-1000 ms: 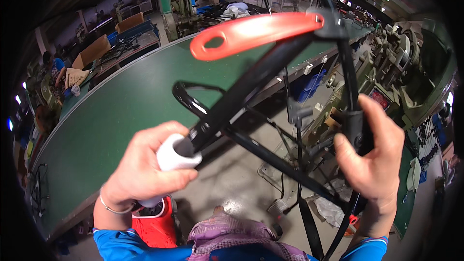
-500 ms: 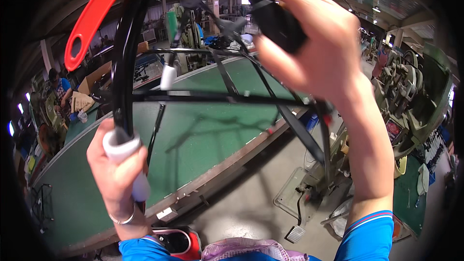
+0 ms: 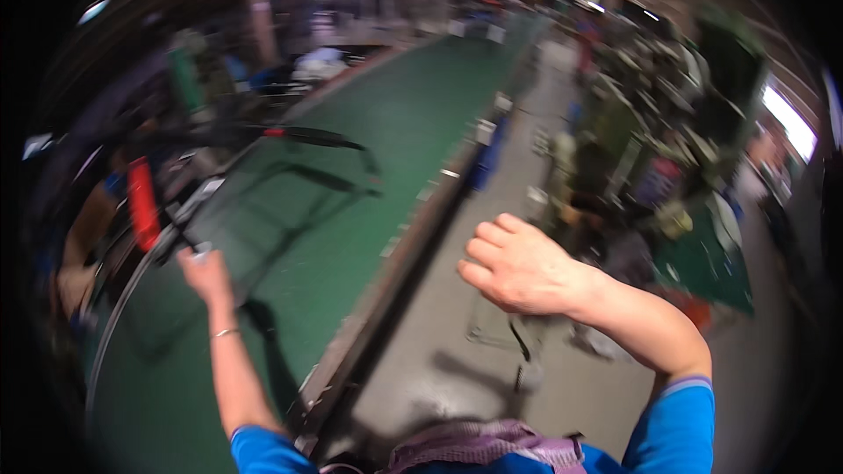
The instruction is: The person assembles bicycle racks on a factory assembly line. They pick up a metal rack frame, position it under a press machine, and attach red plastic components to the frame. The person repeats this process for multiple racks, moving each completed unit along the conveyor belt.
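Observation:
A black tubular metal frame [image 3: 263,136] with a red handle piece [image 3: 141,202] hangs over the long green table [image 3: 369,167]. My left hand [image 3: 204,274] is stretched out to the left and grips the frame's lower end near a white cap. My right hand [image 3: 518,265] hovers in the air over the grey floor beside the table edge, fingers loosely curled, holding nothing. The picture is blurred by motion.
The green table runs far back through the hall. Machines and clutter [image 3: 650,158] line the right side of the grey aisle [image 3: 492,342]. A person [image 3: 83,237] stands at the far left behind the frame. Boxes and goods [image 3: 320,61] lie beyond the table.
My right hand has let go of the frame and dropped to mid-air. My left hand has swung the frame out to the left over the table. The view has turned right.

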